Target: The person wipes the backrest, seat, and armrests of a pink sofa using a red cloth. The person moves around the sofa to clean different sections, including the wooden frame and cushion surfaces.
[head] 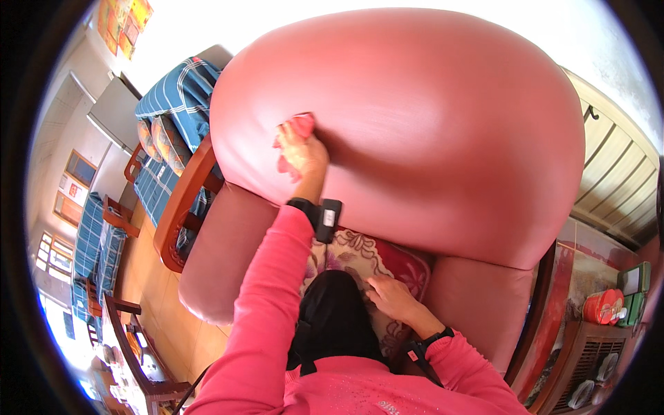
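Observation:
My left hand [306,155] reaches forward and grips a crumpled pink cloth [302,124] against the broad pinkish-red leather backrest [415,129] of an armchair. The hand's shadow falls to the right across the backrest. Below it, my right hand [394,300] is low beside my black-clad leg, over the patterned seat cover [358,249]; it holds nothing that I can see. The cover is cream and dark red with a floral pattern. Padded armrests stand at both sides, one on the left [233,249] and one on the right [477,295].
A wooden sofa [179,212] with blue plaid covers and cushions [168,140] adjoins on the left. Further down is a dark wooden table [137,358] on the tiled floor [161,301]. To the right are a pale slatted door [612,155], a red container [602,307] and a wooden cabinet [586,353].

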Motion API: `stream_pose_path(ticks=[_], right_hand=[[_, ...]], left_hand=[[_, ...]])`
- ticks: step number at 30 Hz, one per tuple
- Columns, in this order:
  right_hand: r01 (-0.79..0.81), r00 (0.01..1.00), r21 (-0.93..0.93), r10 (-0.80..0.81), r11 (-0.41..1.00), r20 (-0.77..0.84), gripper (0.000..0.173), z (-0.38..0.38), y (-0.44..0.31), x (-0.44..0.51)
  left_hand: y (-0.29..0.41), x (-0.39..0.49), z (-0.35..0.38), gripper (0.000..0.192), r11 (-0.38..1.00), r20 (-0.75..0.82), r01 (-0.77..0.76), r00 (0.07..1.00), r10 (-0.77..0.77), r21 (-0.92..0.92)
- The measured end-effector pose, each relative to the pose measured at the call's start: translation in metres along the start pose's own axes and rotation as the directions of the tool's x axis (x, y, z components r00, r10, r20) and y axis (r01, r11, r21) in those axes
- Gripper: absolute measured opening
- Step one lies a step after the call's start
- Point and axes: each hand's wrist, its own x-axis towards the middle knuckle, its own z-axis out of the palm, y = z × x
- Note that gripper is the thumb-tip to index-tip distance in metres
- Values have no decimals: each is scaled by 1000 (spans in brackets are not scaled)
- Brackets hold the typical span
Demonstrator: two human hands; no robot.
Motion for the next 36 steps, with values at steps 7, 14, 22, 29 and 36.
stream_pose_path(ticks=[7,14,22,29,36], right_hand=[[51,998,-9,-52,999,-34,30,2,0,-2],[55,998,-16,-55,998,-7,28,-4,-6,-2],[4,1000,-11,-4,1000,29,29,-2,-7,-4],[15,1000,7,-15,1000,20,32,-4,-8,-3],[-46,996,1,45,999,77,33,-11,-15,-4]], left_hand=[[122,-96,-34,75,693,54,-579,750,660,-429],[51,-63,-30,69,600,-21,-674,672,740,-430],[-70,-29,-9,59,982,-27,-99,995,96,-161],[-2,96,14,23,897,-170,111,965,-200,-428],[52,49,-6,71,700,-150,-644,760,633,-309]])
